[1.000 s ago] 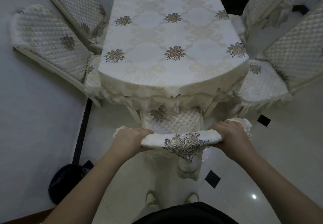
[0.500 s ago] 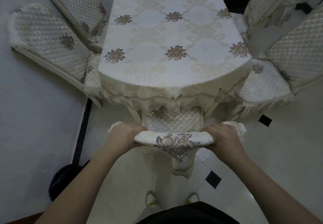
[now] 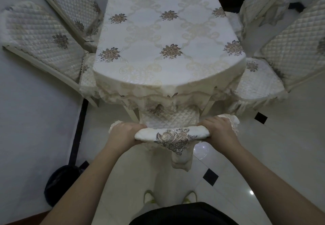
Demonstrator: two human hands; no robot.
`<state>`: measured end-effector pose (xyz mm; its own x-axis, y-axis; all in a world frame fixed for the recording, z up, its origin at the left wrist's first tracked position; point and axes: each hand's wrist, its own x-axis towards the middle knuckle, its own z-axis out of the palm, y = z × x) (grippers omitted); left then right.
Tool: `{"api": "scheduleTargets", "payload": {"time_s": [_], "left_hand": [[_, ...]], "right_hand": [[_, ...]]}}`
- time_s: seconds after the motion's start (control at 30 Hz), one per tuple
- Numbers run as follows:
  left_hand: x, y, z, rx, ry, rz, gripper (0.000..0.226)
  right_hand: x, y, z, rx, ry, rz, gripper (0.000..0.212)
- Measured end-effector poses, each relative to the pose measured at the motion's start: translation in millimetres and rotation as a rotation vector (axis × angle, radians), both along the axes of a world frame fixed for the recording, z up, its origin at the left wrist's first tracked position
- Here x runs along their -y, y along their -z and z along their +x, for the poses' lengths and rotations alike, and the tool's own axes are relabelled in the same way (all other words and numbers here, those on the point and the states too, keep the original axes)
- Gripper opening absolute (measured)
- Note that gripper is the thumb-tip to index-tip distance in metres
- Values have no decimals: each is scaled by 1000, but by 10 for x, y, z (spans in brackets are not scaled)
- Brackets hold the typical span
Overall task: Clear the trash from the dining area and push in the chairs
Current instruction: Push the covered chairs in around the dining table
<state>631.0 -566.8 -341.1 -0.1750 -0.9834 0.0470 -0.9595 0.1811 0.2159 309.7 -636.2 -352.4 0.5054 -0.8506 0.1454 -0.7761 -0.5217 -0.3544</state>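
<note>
while under the table point(image 3: 168, 36) (seat only), both hands grip chair point(image 3: 171, 134).

Bare forearms, black top point(image 3: 182, 214), yellow-trimmed shoes point(image 3: 149, 197)

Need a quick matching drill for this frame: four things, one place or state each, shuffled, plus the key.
Things:
1. near chair
2. left hand
3. black bag
4. table

States:
A. on the floor, lower left
B. covered by a floral cloth
C. gripping the backrest's left end
D. seat partly under the table

Pairs: 1-D, 2-C, 3-A, 4-B
</note>
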Motion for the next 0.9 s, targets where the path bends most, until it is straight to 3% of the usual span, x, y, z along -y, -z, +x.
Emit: {"api": "scheduleTargets", "payload": {"time_s": [0.1,0.53,0.63,0.77,0.9], "left_hand": [[27,3,34,-13,-36,14,26],[55,115,83,107,-56,91,39],[68,97,77,151,-71,81,34],[89,16,38,192,-95,247,15],[53,60,65,101,-124,268,21]], "right_hand": [[28,19,61,-30,8,30,35],[-17,176,157,-32,38,31,42],[-9,192,154,-41,45,29,43],[37,168,147,-79,4,39,44],[63,168,145,-120,-5,95,40]]}}
